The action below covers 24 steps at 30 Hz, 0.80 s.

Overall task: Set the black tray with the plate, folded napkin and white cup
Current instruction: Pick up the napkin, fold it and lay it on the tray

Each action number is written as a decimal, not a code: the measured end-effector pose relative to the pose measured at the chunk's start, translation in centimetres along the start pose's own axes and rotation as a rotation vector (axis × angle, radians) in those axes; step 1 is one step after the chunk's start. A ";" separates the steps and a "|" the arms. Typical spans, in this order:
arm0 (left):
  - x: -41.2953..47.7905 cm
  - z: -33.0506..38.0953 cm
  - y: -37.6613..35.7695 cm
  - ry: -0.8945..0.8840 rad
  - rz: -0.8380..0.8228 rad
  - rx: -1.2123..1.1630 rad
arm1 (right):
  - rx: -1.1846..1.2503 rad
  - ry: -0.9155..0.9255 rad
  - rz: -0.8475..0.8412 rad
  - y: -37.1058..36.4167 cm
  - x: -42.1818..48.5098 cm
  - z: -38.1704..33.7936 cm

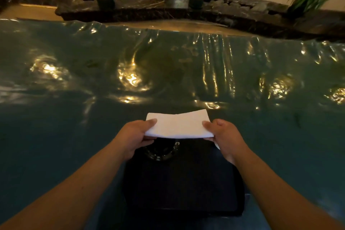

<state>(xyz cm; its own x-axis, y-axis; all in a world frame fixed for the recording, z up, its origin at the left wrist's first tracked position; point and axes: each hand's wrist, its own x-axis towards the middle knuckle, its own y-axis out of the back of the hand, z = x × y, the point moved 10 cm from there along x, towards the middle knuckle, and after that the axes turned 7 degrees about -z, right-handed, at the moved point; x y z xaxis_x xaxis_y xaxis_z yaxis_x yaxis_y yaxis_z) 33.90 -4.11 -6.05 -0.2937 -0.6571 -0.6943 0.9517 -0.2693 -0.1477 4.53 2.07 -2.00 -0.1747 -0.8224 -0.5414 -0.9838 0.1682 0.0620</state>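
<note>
Both grips pinch shut: left hand (135, 136) and right hand (225, 136) hold the folded napkin (178, 125) by its ends.

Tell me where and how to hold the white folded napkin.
Grip the napkin at its two short ends, coming in from each side, as the left hand and right hand do: thumbs on top, fingers under. It is a limp, wide strip sagging mid-air above the black tray, so end pinches keep it flat.

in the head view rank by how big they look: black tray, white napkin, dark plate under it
1. black tray, largest.
2. white napkin, held by left hand and right hand.
3. dark plate, unsure: mostly hidden.
</note>
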 end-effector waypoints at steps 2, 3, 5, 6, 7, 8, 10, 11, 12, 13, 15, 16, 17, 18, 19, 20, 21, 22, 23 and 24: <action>0.2 -1.2 -0.8 -0.005 0.047 0.043 | -0.156 0.003 0.030 1.3 -0.7 1.5; 0.3 -1.8 -1.3 -0.007 0.055 0.066 | -0.184 0.011 0.041 1.9 -1.1 2.1; 0.3 -2.7 -2.4 -0.017 0.016 0.084 | -0.164 -0.017 0.056 2.9 -1.8 3.7; 0.4 -3.4 -3.0 -0.016 -0.022 0.097 | -0.140 -0.046 0.054 3.3 -2.2 4.7; 0.3 -4.2 -3.5 -0.007 -0.062 0.120 | -0.112 -0.065 0.042 3.7 -2.5 5.7; 0.2 -5.2 -4.0 0.014 -0.097 0.153 | -0.097 -0.083 0.024 4.0 -3.0 6.7; -0.1 -7.0 -4.6 0.060 -0.128 0.247 | -0.108 -0.122 -0.025 4.6 -3.7 8.6; -0.2 -7.9 -4.7 0.081 -0.137 0.272 | -0.120 -0.147 -0.050 4.8 -4.1 9.6; -0.4 -8.7 -4.9 0.105 -0.146 0.271 | -0.139 -0.169 -0.068 5.0 -4.4 10.5; -0.6 -9.5 -5.1 0.138 -0.155 0.255 | -0.157 -0.193 -0.074 5.1 -4.8 11.3; -0.9 -10.8 -5.8 0.204 -0.164 0.237 | -0.190 -0.245 -0.064 5.4 -5.3 12.7; -1.0 -11.2 -6.0 0.215 -0.147 0.263 | -0.207 -0.263 -0.058 5.4 -5.5 13.3; -0.9 -11.3 -6.1 0.202 -0.117 0.326 | -0.223 -0.276 -0.049 5.4 -5.5 13.7; -0.9 -11.2 -6.1 0.176 -0.080 0.417 | -0.236 -0.290 -0.039 5.4 -5.6 14.2; -0.9 -10.9 -6.1 0.145 -0.047 0.525 | -0.255 -0.304 -0.032 5.4 -5.5 14.5; -0.9 -10.7 -6.1 0.121 -0.029 0.624 | -0.284 -0.316 -0.032 5.4 -5.4 14.9; -0.9 -10.9 -6.1 0.112 -0.029 0.695 | -0.318 -0.330 -0.040 5.2 -5.3 15.2; -0.9 -11.2 -6.0 0.117 -0.042 0.743 | -0.350 -0.346 -0.049 5.1 -5.2 15.5; -1.0 -11.6 -5.8 0.128 -0.059 0.783 | -0.376 -0.361 -0.059 4.9 -5.1 15.9; -1.1 -11.8 -5.6 0.132 -0.073 0.830 | -0.399 -0.366 -0.069 4.6 -4.9 16.1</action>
<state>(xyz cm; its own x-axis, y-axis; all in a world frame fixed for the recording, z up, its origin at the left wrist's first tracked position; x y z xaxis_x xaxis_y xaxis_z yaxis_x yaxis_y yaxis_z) 29.95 6.41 -12.77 -0.2895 -0.5441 -0.7875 0.5410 -0.7717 0.3343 1.48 15.63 -12.52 -0.1539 -0.5695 -0.8075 -0.9439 -0.1570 0.2906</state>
